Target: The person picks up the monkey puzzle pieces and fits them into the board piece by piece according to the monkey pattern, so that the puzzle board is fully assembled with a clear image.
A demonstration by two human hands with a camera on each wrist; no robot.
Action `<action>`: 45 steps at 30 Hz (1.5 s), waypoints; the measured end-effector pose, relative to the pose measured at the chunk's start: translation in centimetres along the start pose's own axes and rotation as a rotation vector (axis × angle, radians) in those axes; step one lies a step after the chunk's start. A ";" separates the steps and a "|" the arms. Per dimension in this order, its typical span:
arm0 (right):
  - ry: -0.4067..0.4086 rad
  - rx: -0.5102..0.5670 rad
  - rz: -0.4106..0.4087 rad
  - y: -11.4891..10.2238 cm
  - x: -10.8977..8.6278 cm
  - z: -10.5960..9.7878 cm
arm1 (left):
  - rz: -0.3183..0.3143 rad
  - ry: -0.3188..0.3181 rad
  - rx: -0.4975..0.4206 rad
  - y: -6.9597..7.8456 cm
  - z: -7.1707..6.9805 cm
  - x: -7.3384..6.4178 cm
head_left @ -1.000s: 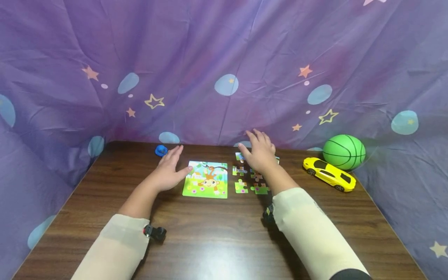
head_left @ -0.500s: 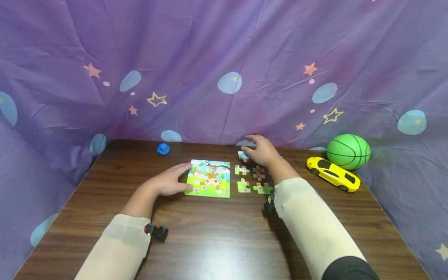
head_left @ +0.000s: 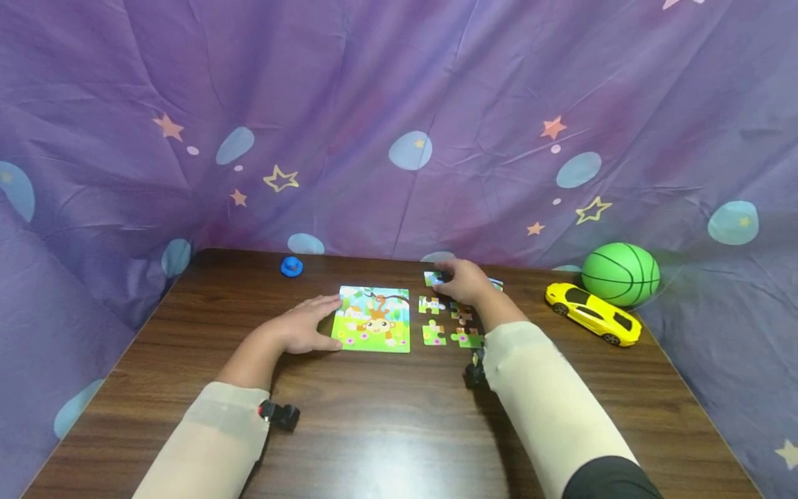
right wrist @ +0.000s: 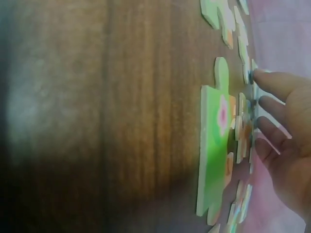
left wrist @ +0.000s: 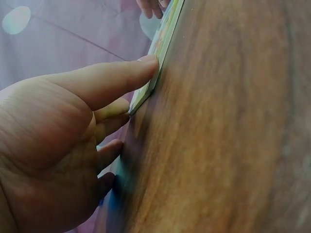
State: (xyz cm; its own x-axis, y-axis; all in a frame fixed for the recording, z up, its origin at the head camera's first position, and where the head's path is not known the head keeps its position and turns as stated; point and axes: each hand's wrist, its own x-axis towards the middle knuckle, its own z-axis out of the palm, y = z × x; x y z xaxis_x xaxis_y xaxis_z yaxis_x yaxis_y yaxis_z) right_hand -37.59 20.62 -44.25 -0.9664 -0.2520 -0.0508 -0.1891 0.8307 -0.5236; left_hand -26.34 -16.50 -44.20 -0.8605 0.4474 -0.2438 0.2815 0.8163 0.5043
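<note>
A square puzzle board (head_left: 372,322) with a monkey picture lies mid-table. My left hand (head_left: 301,327) is at its left side, thumb on the near left corner and fingertips right at the edge. In the left wrist view the thumb (left wrist: 116,80) touches the board's side, with the other fingers spread behind it. To the board's right, loose jigsaw pieces (head_left: 434,334) lie in rows. My right hand (head_left: 469,284) reaches over the far row, its fingertips at a blue piece (head_left: 431,278). In the right wrist view the fingers (right wrist: 274,85) are loosely spread beside the pieces.
A yellow toy car (head_left: 592,313) and a green ball (head_left: 621,274) are at the right of the brown table (head_left: 374,416). Near the back left edge sits a small blue toy (head_left: 291,267). A purple patterned cloth (head_left: 349,138) hangs behind the table.
My left hand has moved from the board's upper left, near the blue toy, down to its left edge. My right hand has lowered onto the far row of pieces, its fingers drawing closer together.
</note>
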 end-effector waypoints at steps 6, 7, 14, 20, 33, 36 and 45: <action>0.013 -0.031 -0.031 -0.2 0.3 0.2 | 0.006 0.004 0.024 -0.1 0.1 0.0; 0.017 -0.037 -0.039 -0.2 0.3 0.2 | 0.009 0.005 0.025 -0.1 0.0 0.0; 0.082 -0.027 -0.062 -0.4 0.8 0.4 | -0.003 -0.003 0.009 -0.1 0.0 0.1; 0.121 0.051 -0.039 -0.6 0.5 0.7 | -0.008 0.007 0.009 0.0 0.0 0.1; 0.131 0.286 -0.017 -3.1 -0.6 1.2 | -0.022 0.009 0.006 0.2 0.0 0.0; 0.122 0.317 -0.045 -4.3 -0.7 1.5 | -0.026 0.007 0.003 0.2 0.0 0.0; 0.111 0.351 -0.126 -7.8 -1.2 2.6 | -0.020 0.007 0.019 0.0 0.1 0.1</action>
State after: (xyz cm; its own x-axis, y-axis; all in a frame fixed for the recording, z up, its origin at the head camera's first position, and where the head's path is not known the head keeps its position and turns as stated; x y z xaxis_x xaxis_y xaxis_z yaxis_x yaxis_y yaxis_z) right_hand -34.48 13.11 -42.30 -0.9560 -0.2698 0.1152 -0.2553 0.5712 -0.7801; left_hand -26.43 -16.43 -44.32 -0.8690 0.4286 -0.2474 0.2725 0.8317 0.4838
